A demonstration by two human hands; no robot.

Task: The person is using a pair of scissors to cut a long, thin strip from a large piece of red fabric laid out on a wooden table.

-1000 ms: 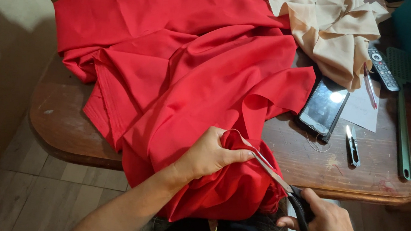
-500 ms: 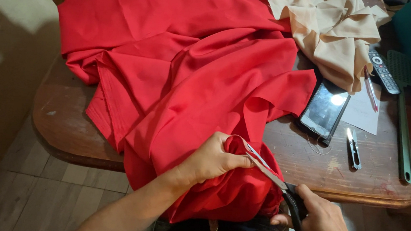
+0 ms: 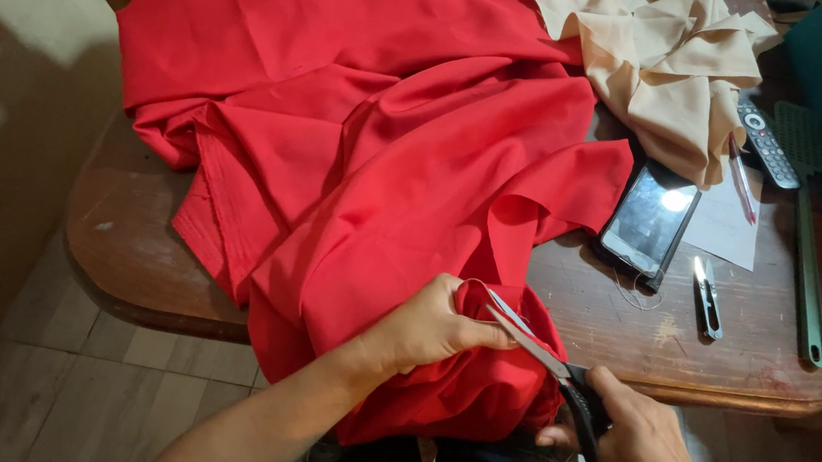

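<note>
Fabric: red cloth (image 3: 368, 157) is lying spread over the wooden desk (image 3: 109, 232) and is hanging off its near edge, down toward the person's lap.
Left hand: the left hand (image 3: 427, 328) is closing narrowly on a fold of the red cloth, pinching the raised edge between thumb and fingers and holding it up just beside the blades.
Right hand: the right hand (image 3: 646, 455) is wrapping around the black handles of the scissors (image 3: 544, 359), fingers through the loops, below the desk's edge.
Scissors: the blades are pointing up and away from the right hand toward the left hand, with their tips meeting the pinched edge of cloth; how far the blades are parting is hard to tell.
Beyond the right hand: a dark phone (image 3: 648, 224) is lying on the desk with a light glinting on its screen, partly resting on a white sheet of paper (image 3: 728, 226).
Beside the phone: a small thread snip (image 3: 706, 295) is lying farther out from the right hand, and a long green swatter (image 3: 809, 269) is lying past it.
Far side: a beige cloth (image 3: 668, 65) is sitting bunched well beyond both hands, with a remote control (image 3: 769, 145) and a pink pen (image 3: 740, 180) just beside it.
</note>
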